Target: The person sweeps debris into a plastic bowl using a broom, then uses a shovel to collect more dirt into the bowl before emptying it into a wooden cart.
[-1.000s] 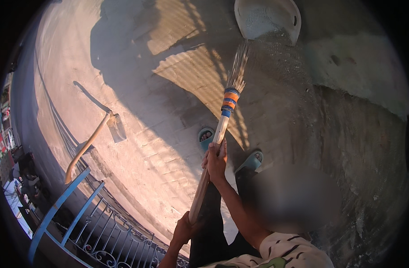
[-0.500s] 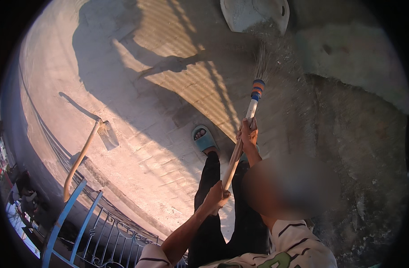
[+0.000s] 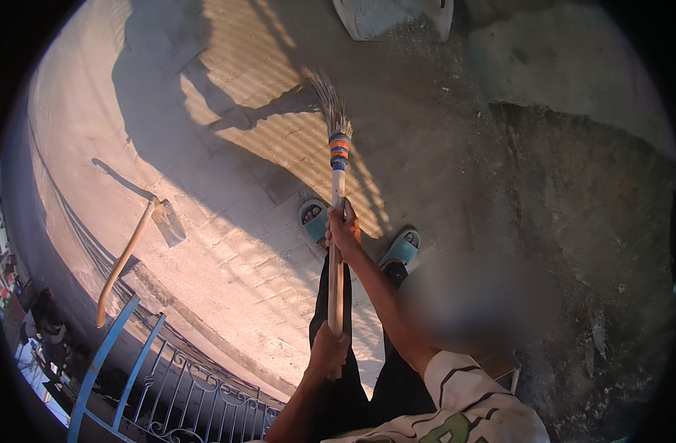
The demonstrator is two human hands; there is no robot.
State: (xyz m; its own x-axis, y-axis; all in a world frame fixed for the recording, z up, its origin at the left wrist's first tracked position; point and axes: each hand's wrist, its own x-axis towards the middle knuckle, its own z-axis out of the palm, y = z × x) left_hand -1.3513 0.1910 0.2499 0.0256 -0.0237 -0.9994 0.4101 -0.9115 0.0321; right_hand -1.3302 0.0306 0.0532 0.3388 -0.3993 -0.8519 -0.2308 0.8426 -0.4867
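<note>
A long-handled broom (image 3: pixel 337 192) runs up the middle, its pale wooden shaft bound to stiff bristles by blue and orange bands. My left hand (image 3: pixel 328 351) is wrapped round the lower end of the shaft. Higher up, below the bands, my right hand (image 3: pixel 344 227) grips the same shaft. The bristles fan out over the sunlit edge of the floor, tips bent to the left. Beyond them at the top stands a white plastic scoop-like container (image 3: pixel 394 21) with grey dust at its mouth, partly cut off by the frame.
On the left lies a hoe (image 3: pixel 125 258) with a curved wooden handle and a metal blade. Blue metal railings (image 3: pixel 101 369) rise at the lower left. My feet in teal slides (image 3: pixel 401 248) stand on the dusty brick floor. A raised slab edge (image 3: pixel 574 114) is at right.
The broom has swung left from the container's mouth, both hands still on it. Its bristles now lie over the sunlit patch. The view has shifted slightly.
</note>
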